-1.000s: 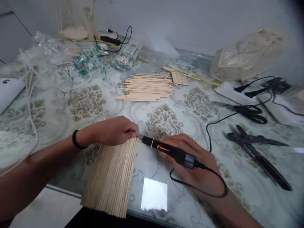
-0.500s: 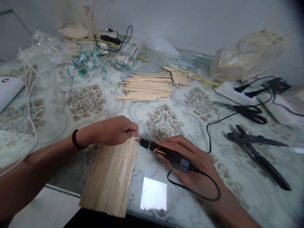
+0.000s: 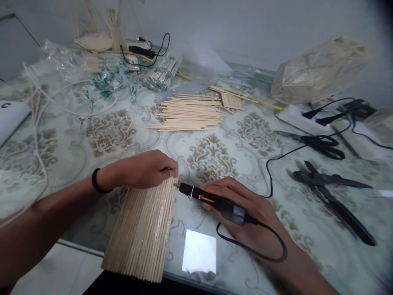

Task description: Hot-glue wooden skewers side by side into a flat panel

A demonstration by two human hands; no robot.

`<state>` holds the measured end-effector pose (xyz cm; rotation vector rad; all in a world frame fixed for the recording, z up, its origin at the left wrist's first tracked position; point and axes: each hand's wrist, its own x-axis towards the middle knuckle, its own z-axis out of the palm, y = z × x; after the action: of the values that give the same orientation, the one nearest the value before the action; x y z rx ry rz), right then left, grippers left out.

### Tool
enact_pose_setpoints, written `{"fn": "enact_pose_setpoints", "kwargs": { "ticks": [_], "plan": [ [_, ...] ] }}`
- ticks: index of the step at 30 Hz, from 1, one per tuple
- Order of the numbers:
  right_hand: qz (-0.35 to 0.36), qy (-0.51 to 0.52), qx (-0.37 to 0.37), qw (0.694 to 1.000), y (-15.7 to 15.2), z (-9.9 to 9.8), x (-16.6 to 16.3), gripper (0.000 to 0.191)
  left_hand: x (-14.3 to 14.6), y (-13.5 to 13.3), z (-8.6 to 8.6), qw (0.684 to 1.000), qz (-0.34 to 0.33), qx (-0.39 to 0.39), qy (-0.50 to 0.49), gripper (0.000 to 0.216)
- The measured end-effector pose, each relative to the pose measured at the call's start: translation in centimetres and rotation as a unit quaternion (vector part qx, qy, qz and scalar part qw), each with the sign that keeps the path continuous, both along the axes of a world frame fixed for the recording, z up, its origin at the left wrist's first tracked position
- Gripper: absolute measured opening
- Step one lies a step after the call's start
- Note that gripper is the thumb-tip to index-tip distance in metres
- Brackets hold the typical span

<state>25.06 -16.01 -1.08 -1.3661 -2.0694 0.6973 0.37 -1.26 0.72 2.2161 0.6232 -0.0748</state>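
Observation:
A flat panel of thin wooden sticks (image 3: 139, 233) laid side by side rests at the table's near edge, its near end sticking out past it. Glossy streaks shine along its right part. My left hand (image 3: 150, 169) is closed on the panel's far end, fingertips at the far right corner and partly hidden. In my right hand (image 3: 248, 200) is a black corded glue gun (image 3: 222, 207) with an orange trigger. Its metal nozzle points left, right at the outermost stick near that corner; whether it touches, I cannot tell.
Loose sticks (image 3: 190, 111) lie in a pile beyond my hands. To the right are black pliers (image 3: 330, 192), scissors (image 3: 322, 145) and a power strip (image 3: 303, 119). Bagged sticks (image 3: 164, 71) lie at the back, near a stick-framed model (image 3: 319, 76). A white cable (image 3: 38, 143) runs down the left.
The glue gun's nozzle has shifted slightly down and left along the panel's right edge, near the corner. My left hand keeps its hold on the panel.

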Motion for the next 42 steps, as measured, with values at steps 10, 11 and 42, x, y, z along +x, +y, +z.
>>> {"fn": "enact_pose_setpoints", "kwargs": {
  "ticks": [10, 11, 42],
  "plan": [
    [0.014, -0.001, -0.001, 1.000, -0.1, 0.3, -0.2, 0.035, 0.1, 0.0, 0.1, 1.000, -0.003, 0.008, 0.002, 0.025],
    [0.020, -0.005, -0.002, 1.000, -0.1, 0.3, -0.2, 0.035, 0.1, 0.0, 0.0, 1.000, -0.003, 0.011, 0.001, 0.025],
    [0.015, -0.018, 0.077, 0.997, 2.2, -0.7, 0.8, 0.021, -0.3, 0.0, -0.5, 1.000, 0.009, 0.016, -0.001, 0.030]
  ]
}}
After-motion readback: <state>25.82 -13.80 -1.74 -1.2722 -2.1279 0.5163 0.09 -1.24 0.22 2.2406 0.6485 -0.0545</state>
